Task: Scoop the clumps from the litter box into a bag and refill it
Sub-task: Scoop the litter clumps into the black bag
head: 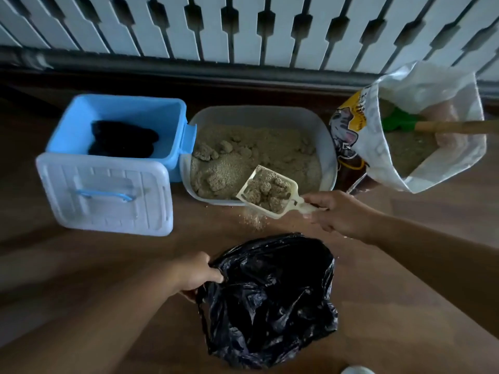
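At the far left a blue bin (118, 125) stands open on the wooden floor (81, 265), something dark lying in its bottom, and its white lid (105, 193) with a blue handle leans against its near side. My left hand (194, 273) pinches the rim of the black bag (270, 300), fingers curled round the plastic, holding its mouth open on the floor in front of me. Behind the bag sits the grey litter box (259, 114), touching the bin's right side, with sandy litter and several clumps (213, 153) in it. My right hand (337, 214) grips the handle of the cream scoop (267, 191), which is loaded with clumps and held over the box's near edge, between box and bag. Loose grains (255, 221) fall beneath it. At the right, an open litter sack (421, 168) leans beside the box, a green scoop (397, 121) with a wooden handle resting in it.
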`<state>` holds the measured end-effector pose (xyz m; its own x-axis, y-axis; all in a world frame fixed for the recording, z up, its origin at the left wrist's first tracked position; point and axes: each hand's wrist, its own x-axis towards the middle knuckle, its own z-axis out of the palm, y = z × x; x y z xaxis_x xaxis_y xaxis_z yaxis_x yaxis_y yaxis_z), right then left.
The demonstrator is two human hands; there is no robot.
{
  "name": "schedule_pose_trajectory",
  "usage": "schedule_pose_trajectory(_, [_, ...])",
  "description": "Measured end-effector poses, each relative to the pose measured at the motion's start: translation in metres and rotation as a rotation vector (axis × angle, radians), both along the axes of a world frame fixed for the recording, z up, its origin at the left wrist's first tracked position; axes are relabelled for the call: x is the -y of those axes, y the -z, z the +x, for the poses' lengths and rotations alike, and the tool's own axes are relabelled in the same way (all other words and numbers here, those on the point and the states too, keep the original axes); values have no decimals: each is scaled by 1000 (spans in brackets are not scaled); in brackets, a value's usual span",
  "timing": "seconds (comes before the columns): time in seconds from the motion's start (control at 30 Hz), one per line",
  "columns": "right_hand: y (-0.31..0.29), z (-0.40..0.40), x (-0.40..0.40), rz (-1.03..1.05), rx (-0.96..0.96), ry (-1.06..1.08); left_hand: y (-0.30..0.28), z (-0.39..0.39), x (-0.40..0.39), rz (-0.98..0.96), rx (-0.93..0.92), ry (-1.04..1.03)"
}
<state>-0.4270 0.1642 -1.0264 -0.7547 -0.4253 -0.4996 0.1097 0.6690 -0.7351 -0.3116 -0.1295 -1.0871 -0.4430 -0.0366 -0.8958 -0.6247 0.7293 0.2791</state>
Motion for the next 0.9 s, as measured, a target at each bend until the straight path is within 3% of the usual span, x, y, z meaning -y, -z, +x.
schedule_pose_trajectory(0.3, [7,12,4,-21,26,-14,8,-5,11,-98,-136,-233])
schedule_pose_trajectory(0.47, [15,22,7,54,1,-87,17,-9,16,-6,-159,-397])
schedule_pose_trajectory(0.67, [13,30,15,63,4,-187,11,-14,18,6,-264,-368])
schedule_pose_trajectory(0.9, [11,28,18,28,32,-261,12,-15,26,26,-246,-432])
